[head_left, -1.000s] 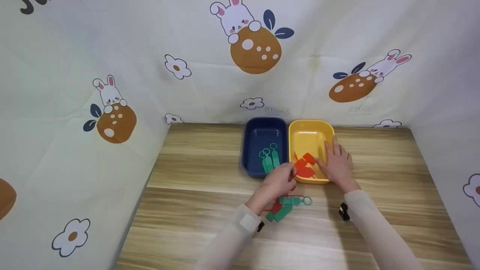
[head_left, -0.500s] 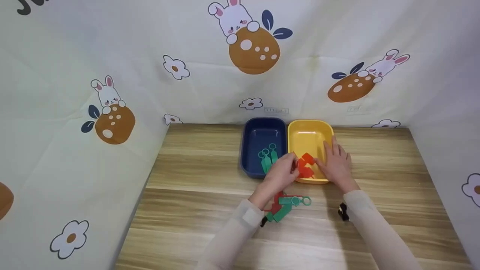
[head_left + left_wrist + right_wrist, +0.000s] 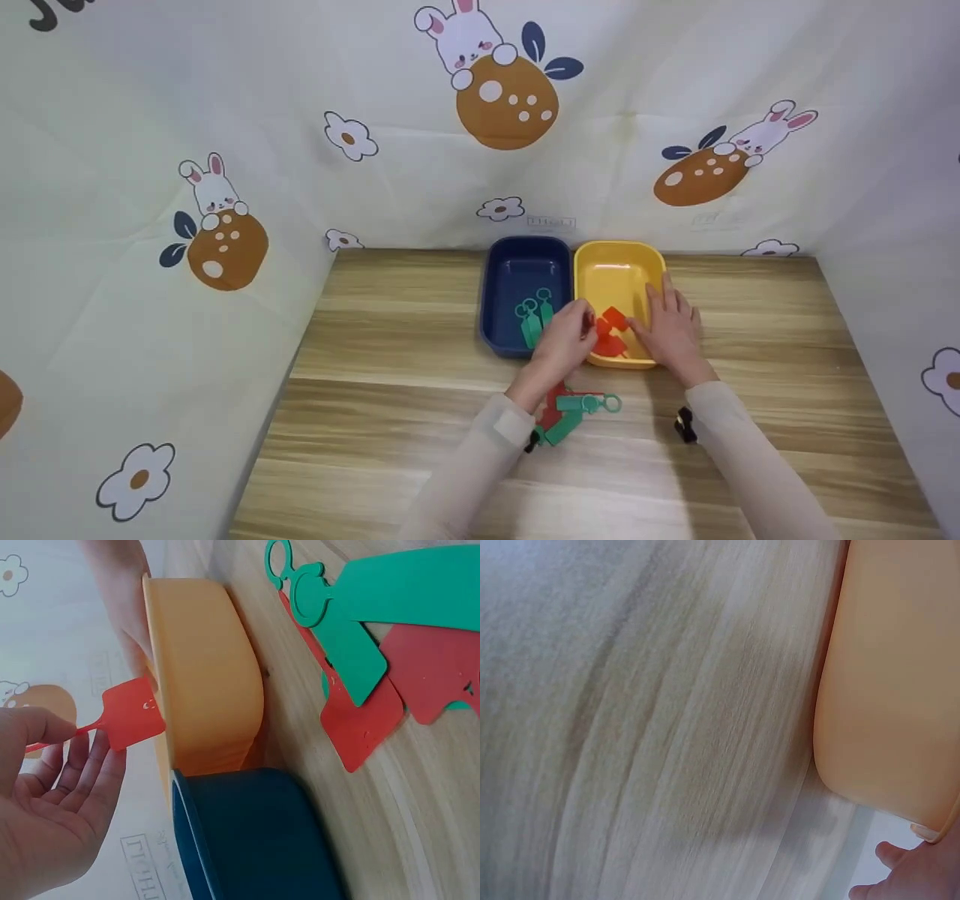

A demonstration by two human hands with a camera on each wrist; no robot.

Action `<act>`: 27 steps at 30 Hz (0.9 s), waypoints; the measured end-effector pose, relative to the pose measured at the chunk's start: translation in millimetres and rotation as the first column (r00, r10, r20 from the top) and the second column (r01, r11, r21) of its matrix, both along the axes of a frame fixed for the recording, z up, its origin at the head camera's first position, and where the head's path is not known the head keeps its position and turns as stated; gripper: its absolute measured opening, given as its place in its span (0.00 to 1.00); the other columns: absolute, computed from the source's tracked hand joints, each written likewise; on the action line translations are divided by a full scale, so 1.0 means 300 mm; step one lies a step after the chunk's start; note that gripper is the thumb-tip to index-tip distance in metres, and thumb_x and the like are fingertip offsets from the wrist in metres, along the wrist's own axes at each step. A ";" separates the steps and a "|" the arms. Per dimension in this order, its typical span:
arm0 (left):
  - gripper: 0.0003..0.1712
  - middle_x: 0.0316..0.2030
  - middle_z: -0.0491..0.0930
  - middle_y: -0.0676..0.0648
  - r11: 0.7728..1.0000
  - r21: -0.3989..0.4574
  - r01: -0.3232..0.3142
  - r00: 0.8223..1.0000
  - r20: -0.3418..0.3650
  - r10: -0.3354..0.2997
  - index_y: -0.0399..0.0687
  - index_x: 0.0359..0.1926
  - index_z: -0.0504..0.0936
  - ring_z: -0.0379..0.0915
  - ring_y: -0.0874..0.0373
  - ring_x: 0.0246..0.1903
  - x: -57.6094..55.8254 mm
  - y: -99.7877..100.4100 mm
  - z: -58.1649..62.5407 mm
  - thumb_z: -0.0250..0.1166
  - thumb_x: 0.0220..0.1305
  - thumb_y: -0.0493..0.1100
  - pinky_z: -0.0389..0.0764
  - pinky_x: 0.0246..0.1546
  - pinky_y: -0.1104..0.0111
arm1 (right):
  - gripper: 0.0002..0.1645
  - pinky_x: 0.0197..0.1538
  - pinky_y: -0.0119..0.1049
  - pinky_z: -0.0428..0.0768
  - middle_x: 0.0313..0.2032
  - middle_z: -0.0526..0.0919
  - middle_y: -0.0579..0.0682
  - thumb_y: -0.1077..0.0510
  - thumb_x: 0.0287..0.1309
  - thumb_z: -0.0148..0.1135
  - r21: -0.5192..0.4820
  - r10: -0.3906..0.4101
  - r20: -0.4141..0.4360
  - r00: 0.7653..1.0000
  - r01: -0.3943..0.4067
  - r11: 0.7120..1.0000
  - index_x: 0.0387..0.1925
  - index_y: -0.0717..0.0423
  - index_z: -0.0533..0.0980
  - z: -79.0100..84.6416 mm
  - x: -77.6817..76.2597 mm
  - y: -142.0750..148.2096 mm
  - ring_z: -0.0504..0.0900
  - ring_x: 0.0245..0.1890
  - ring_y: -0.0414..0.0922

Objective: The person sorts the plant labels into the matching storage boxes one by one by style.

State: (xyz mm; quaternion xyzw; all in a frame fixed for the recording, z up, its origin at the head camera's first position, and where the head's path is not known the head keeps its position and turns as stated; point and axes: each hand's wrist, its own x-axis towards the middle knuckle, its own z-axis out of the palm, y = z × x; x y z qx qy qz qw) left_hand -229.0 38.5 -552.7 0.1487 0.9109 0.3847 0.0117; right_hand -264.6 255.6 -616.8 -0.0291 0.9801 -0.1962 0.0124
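My left hand (image 3: 566, 337) pinches a flat red plastic tag (image 3: 133, 712) by its thin stem, between thumb and fingers. It is above the near left side of the yellow bin (image 3: 611, 281), by the shared edge with the navy bin (image 3: 529, 274). My right hand (image 3: 671, 330) rests on the right rim of the yellow bin, fingers fairly straight, thumb reaching inside. Several red tags (image 3: 613, 346) lie in the yellow bin. Green tags (image 3: 531, 326) with ring ends lie in the navy bin, partly hidden by my left hand.
Nearer me on the wooden table (image 3: 360, 435), green tags (image 3: 566, 426) and red tags (image 3: 360, 727) lie in an overlapping pile. A small black object (image 3: 684, 425) is beside my right sleeve. A printed cloth (image 3: 405, 187) stands behind the bins.
My left hand has shifted slightly up and away from me over the edge between the bins, pinching the red tag. My right hand stays on the yellow bin's rim.
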 end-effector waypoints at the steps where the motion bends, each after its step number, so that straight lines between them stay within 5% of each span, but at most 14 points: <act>1: 0.08 0.34 0.74 0.53 1.000 0.000 -0.005 1.000 -0.005 0.005 0.51 0.39 0.72 0.69 0.65 0.32 -0.002 0.001 0.000 0.64 0.65 0.37 0.72 0.31 0.81 | 0.47 0.69 0.75 0.49 0.79 0.38 0.63 0.39 0.67 0.55 0.002 -0.002 -0.001 1.000 0.002 1.000 0.76 0.61 0.53 0.001 0.000 -0.001 0.50 0.72 0.72; 9: 0.09 0.34 0.73 0.54 1.000 0.006 -0.030 0.999 0.025 0.029 0.53 0.40 0.72 0.69 0.65 0.32 -0.010 0.023 -0.013 0.64 0.66 0.38 0.74 0.32 0.81 | 0.48 0.69 0.75 0.48 0.79 0.36 0.62 0.38 0.68 0.53 0.027 -0.005 0.024 1.000 0.004 1.000 0.77 0.60 0.50 -0.001 0.001 0.000 0.49 0.73 0.71; 21: 0.05 0.32 0.80 0.55 0.981 -0.194 -0.002 0.999 0.038 0.010 0.55 0.40 0.77 0.71 0.65 0.29 -0.007 0.039 -0.044 0.66 0.66 0.42 0.74 0.29 0.79 | 0.48 0.69 0.74 0.50 0.79 0.37 0.62 0.38 0.68 0.53 0.023 -0.004 0.007 1.000 0.004 1.000 0.77 0.59 0.51 -0.002 -0.001 0.000 0.50 0.73 0.71; 27: 0.05 0.30 0.81 0.56 0.960 -0.281 -0.004 1.000 -0.016 -0.001 0.58 0.39 0.78 0.73 0.64 0.28 -0.008 0.043 -0.044 0.67 0.66 0.45 0.72 0.28 0.77 | 0.48 0.68 0.74 0.51 0.79 0.38 0.64 0.38 0.68 0.54 0.028 -0.006 -0.005 1.000 0.006 1.000 0.77 0.60 0.52 0.000 0.002 -0.002 0.51 0.72 0.72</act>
